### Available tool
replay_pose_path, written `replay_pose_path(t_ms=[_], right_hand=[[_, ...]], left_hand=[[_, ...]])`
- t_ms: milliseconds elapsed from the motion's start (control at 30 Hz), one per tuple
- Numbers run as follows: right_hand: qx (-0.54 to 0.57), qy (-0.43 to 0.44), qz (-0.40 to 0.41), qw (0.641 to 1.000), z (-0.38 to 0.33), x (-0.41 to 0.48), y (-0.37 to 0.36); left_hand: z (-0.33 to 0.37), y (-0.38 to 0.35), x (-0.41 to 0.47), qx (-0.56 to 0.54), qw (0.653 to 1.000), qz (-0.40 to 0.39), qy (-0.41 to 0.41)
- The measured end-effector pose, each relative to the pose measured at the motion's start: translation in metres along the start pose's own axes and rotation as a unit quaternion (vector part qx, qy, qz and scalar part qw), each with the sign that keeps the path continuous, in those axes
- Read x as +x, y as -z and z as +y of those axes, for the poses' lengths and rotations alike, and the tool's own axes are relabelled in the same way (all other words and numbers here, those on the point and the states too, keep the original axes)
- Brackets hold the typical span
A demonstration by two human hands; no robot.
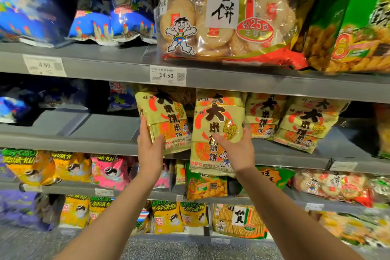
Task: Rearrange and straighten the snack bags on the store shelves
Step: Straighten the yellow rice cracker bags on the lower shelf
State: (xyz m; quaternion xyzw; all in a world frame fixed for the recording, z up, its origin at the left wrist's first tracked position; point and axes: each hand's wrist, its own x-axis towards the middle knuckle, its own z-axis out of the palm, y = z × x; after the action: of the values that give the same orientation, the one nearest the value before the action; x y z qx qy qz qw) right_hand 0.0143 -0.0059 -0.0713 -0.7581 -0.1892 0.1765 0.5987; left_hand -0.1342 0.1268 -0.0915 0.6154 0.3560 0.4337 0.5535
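Observation:
Two gold-and-orange rice cracker bags are in my hands in front of the middle shelf (101,139). My left hand (148,150) grips the lower left corner of the left gold bag (166,120), which tilts to the left. My right hand (238,152) holds the larger right gold bag (215,129) by its lower right side; this bag hangs upright over the shelf's front edge. More gold bags of the same kind (304,122) lean on the shelf to the right.
The top shelf carries blue bags (109,17), a big clear rice cracker bag (223,12) and a green bag (354,27). Bare shelf lies left of my hands. Lower shelves hold yellow, pink and green snack bags (73,167). A price tag (167,75) reads 14.50.

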Motion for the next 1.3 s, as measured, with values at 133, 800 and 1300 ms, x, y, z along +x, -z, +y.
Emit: replay_pose_path(t_ms=[133,800,1300], right_hand=[[0.021,0.004,-0.008,1.0,-0.001,-0.001,0.023],[0.078,0.014,0.021,0.997,0.045,0.02,0.192],[0.103,0.061,-0.012,0.993,0.059,0.049,0.171]], left_hand=[[0.011,-0.006,-0.016,-0.044,0.999,-0.009,-0.021],[0.021,-0.099,-0.085,-0.121,0.991,-0.024,-0.043],[0.007,-0.137,-0.043,-0.083,0.99,-0.116,-0.024]])
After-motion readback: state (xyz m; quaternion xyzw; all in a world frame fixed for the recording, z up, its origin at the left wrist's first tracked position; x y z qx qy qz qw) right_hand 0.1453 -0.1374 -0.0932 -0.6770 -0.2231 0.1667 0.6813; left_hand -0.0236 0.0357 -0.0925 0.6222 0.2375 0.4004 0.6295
